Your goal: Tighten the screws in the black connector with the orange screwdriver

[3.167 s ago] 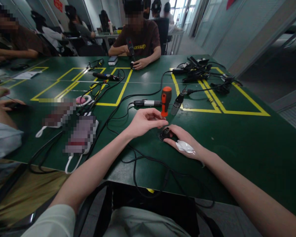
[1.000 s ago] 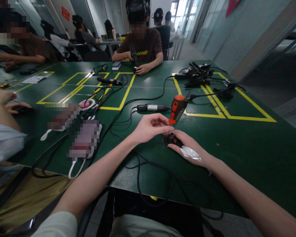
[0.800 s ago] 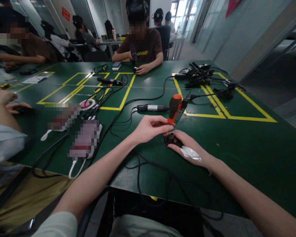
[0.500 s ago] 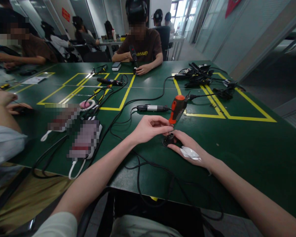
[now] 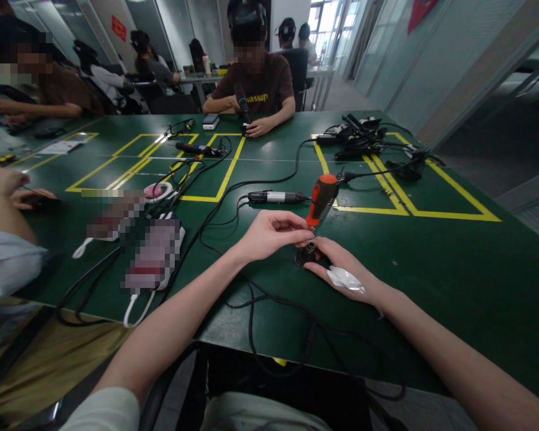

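On the green table in front of me stands a small dark round part (image 5: 304, 255) with a short upright metal stem. My right hand (image 5: 341, 263) has its thumb and fingers around the right side of this part. Just above and left of it is my left hand (image 5: 276, 234), thumb and fingertips pinched together; what lies between them is too small to make out. An orange and black screwdriver (image 5: 322, 200) shows its handle just beyond my left fingertips, tilted to the right. White tape or plastic is on the back of my right hand.
A black and silver electric screwdriver (image 5: 276, 197) lies behind my left hand. Two phones (image 5: 155, 254) (image 5: 117, 215) with white cables lie at the left. Black cables (image 5: 260, 293) cross the table. A black cable pile (image 5: 354, 134) sits at the back right. A person (image 5: 260, 90) works opposite.
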A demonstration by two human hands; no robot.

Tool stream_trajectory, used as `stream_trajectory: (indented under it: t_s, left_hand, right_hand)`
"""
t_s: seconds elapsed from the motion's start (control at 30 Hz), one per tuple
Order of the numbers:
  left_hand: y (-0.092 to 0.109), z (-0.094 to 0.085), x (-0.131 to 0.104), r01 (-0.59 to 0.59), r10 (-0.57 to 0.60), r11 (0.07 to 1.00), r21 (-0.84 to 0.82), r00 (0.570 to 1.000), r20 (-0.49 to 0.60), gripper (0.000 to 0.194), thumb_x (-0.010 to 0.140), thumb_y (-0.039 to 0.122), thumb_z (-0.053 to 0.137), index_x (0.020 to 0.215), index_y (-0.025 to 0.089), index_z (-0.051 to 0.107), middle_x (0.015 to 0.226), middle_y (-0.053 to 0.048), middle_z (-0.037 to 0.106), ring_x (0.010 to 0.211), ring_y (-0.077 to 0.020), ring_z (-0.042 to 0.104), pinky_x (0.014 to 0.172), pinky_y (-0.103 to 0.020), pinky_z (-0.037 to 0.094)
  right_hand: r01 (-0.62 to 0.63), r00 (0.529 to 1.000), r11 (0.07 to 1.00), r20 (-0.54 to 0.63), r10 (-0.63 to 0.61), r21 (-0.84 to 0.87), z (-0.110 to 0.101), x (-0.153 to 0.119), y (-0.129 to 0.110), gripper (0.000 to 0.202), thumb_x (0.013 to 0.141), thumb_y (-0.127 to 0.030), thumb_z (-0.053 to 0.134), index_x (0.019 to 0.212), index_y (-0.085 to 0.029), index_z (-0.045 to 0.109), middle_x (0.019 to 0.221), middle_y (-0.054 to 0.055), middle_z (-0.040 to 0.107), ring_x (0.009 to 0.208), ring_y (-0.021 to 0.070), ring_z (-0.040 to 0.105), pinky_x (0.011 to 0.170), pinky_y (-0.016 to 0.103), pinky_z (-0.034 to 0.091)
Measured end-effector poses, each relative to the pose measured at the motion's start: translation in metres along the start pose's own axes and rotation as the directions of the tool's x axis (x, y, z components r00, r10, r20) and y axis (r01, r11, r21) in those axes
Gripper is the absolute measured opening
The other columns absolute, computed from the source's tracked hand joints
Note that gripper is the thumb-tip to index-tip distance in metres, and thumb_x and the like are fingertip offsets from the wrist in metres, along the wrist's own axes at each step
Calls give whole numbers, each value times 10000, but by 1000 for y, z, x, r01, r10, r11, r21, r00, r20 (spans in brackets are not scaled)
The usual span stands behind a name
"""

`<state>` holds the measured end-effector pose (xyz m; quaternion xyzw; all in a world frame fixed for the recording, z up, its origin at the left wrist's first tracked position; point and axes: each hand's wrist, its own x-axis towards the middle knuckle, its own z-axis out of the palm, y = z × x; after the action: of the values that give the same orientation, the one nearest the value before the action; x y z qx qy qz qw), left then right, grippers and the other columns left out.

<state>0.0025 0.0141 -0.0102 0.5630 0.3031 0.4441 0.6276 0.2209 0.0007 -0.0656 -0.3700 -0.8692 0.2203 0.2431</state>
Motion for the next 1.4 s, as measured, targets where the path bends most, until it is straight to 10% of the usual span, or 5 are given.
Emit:
stream_trajectory:
  t_s: [1.4]
  left_hand:
    - [-3, 0, 0, 13, -13, 1000, 12, 1000, -1, 375, 627, 378, 936, 825, 108, 766, 765, -40, 753, 619, -98, 642, 705, -289, 576]
  right_hand:
    - [-3, 1000, 1000, 3, 3, 1, 0, 0, -1, 245, 983, -406, 593, 1137, -215, 602, 942, 75, 672, 824, 263, 642, 786, 424, 562]
